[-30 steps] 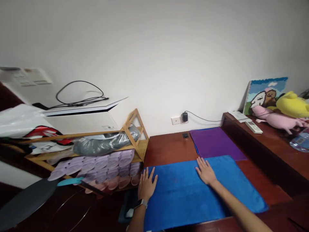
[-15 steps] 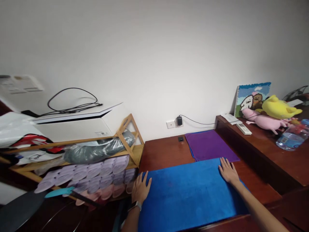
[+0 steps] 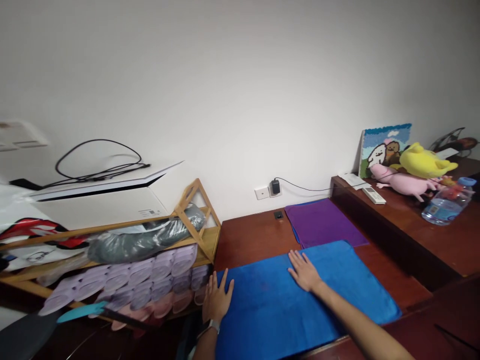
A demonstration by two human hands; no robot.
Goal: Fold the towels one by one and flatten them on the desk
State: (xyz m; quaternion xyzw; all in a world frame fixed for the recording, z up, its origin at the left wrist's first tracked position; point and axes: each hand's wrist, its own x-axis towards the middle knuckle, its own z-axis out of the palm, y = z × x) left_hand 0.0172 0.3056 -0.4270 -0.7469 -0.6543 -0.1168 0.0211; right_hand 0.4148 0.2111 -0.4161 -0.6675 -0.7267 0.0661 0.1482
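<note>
A blue cloth (image 3: pixel 270 310) lies spread flat over the front of the reddish-brown desk (image 3: pixel 247 240). At its left edge rests my left hand (image 3: pixel 218 298), fingers spread, with a watch band on the wrist. My right hand (image 3: pixel 304 271) lies palm down on the upper middle of the cloth, fingers stretched out. Neither hand grips anything. Behind the blue cloth lies a folded purple cloth (image 3: pixel 324 222), with a blue edge showing beneath its left side.
On the left, a wooden rack (image 3: pixel 212 245) holds lilac and pink slippers (image 3: pixel 161 270) and a white box (image 3: pixel 101 205). A raised desk section (image 3: pixel 405 225) at right bears plush toys (image 3: pixel 407 184), a remote (image 3: pixel 374 195) and a water bottle (image 3: pixel 446 205). A plug (image 3: pixel 275 186) sits in the wall.
My right hand has moved left from the cloth's upper right corner to its upper middle. My left hand stays at the left edge. The view has shifted slightly.
</note>
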